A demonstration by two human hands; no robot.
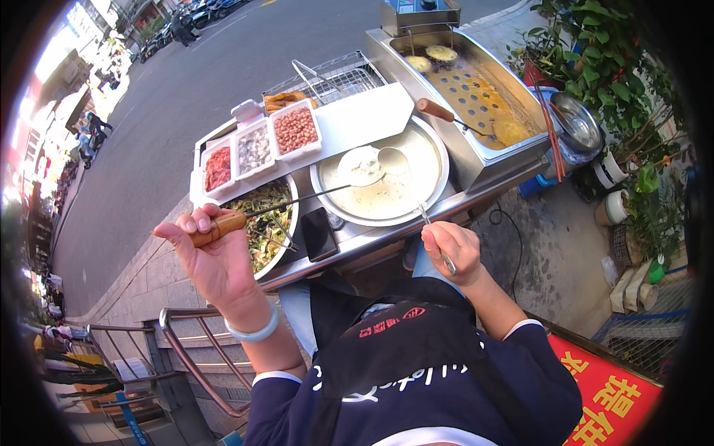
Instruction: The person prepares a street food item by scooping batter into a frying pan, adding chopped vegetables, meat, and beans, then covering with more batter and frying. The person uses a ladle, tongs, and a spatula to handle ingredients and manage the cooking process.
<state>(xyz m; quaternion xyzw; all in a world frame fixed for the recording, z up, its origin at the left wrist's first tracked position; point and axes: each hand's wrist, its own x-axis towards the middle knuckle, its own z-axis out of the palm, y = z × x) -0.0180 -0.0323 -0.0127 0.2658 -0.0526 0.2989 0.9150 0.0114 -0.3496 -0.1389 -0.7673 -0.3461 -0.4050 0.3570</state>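
My left hand (223, 267) grips the wooden handle (223, 226) of a long-shafted round ladle. Its shallow head (358, 165), heaped with white batter, is over a wide metal basin (440, 189) of creamy batter. In my right hand (457, 251) is the thin handle of a metal spoon (395, 161). The spoon's batter-coated bowl overlaps the ladle's right edge; whether they touch I cannot tell. Below my left hand's ladle shaft, a basin of chopped green vegetables (268, 240) is partly hidden by that hand.
Tubs of peanuts (295, 130), pale shellfish-like pieces (254, 148) and red raw meat (217, 169) line the left. A fryer (474, 156) at right holds oil, round fritters (440, 53) and another wooden-handled ladle (435, 110). Long chopsticks (546, 134) cross its edge. A black phone (319, 234) lies in front.
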